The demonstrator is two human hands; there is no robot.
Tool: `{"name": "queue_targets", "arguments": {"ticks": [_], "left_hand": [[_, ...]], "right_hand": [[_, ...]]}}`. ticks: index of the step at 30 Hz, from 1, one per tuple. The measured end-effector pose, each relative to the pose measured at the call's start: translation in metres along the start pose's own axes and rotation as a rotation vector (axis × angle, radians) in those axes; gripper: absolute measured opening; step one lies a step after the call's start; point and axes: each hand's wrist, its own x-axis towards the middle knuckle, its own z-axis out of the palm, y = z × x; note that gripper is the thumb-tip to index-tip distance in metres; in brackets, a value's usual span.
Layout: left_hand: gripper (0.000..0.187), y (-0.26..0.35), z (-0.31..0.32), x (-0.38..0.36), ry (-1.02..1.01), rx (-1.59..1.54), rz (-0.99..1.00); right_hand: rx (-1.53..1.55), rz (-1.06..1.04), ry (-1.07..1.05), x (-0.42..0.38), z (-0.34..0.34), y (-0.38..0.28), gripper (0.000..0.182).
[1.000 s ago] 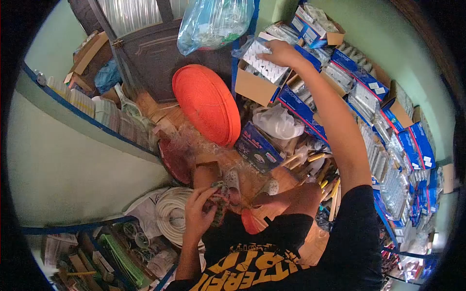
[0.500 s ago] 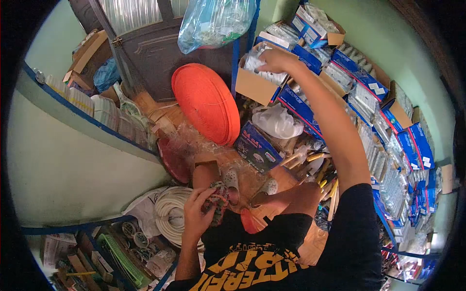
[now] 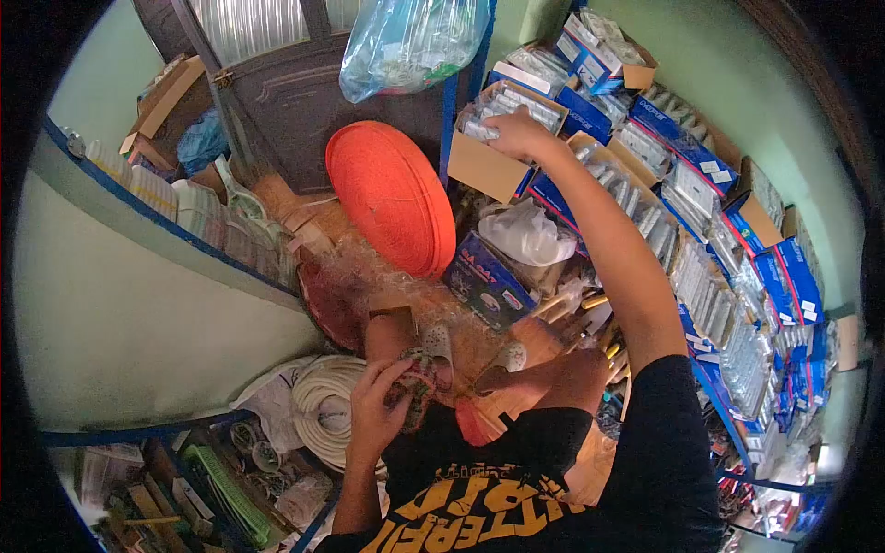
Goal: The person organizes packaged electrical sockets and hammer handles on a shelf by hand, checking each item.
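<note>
My left hand (image 3: 376, 405) is closed around a crumpled patterned cloth (image 3: 417, 387), held over my lap. My right arm stretches up to an open cardboard box (image 3: 487, 170) on the shelf. Inside that box are several clear-wrapped pale packets (image 3: 535, 103). My right hand (image 3: 518, 135) is at the box's near side, its fingers closed round one of the packets. Part of that packet shows beyond my fingertips.
A large orange-red coil (image 3: 391, 198) leans before a dark door. Blue boxes line the curved shelf at right. A white plastic bag (image 3: 525, 232) lies by a dark printed box (image 3: 489, 279). White hose (image 3: 323, 410) is coiled at lower left.
My right hand has shifted slightly right and down within the box, and the packets there now show more plainly. The cloth in my left hand has barely moved.
</note>
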Motion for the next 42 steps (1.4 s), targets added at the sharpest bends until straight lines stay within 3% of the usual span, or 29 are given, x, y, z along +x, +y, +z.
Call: {"name": "queue_targets", "arguments": {"ticks": [6,9,11,15,17,19,21,24,26,32,35,39,41,42], "left_hand": [[0.047,0.009,-0.003,-0.001,0.009,-0.015,-0.036],[0.046,0.0,-0.001,-0.003,0.02,-0.02,-0.038],[0.047,-0.001,-0.002,-0.003,0.016,0.005,-0.014],[0.047,0.001,-0.003,-0.001,0.013,0.015,-0.012],[0.048,0.0,-0.004,-0.004,0.009,0.016,-0.041],[0.049,0.0,-0.005,-0.005,0.004,0.015,-0.071],[0.049,0.001,-0.007,-0.005,0.027,0.069,0.004],[0.05,-0.001,-0.009,-0.008,0.048,0.033,-0.021],[0.05,-0.002,-0.011,-0.008,0.051,0.037,-0.016],[0.05,-0.001,-0.012,-0.009,0.045,0.022,-0.046],[0.05,-0.002,-0.011,-0.009,0.047,0.02,-0.043],[0.051,-0.005,-0.008,-0.009,0.042,0.081,-0.019],[0.051,-0.006,-0.007,-0.009,0.046,0.065,-0.005],[0.051,-0.006,-0.007,-0.009,0.052,0.05,0.004]], "right_hand": [[0.081,-0.041,-0.002,-0.005,-0.007,0.013,0.066],[0.162,-0.027,0.247,0.008,0.012,0.028,0.078],[-0.086,-0.026,-0.142,0.007,-0.008,0.017,0.086],[-0.083,-0.002,-0.136,0.009,-0.008,0.013,0.086],[-0.146,0.071,-0.306,0.01,-0.016,0.006,0.082],[-0.173,0.078,-0.301,0.017,-0.01,0.009,0.08],[-0.201,0.087,-0.296,0.025,-0.006,0.012,0.078],[-0.114,0.247,-0.342,0.026,-0.006,0.011,0.079],[-0.041,0.346,-0.22,0.007,-0.017,-0.002,0.087],[-0.04,0.3,-0.178,-0.001,-0.032,-0.004,0.104],[-0.032,0.235,-0.126,-0.012,-0.037,-0.01,0.103],[0.073,0.067,-0.102,0.022,0.019,0.031,0.095],[0.341,0.06,0.195,0.023,0.032,0.028,0.089],[0.344,0.059,0.194,0.023,0.024,0.028,0.089]]}}
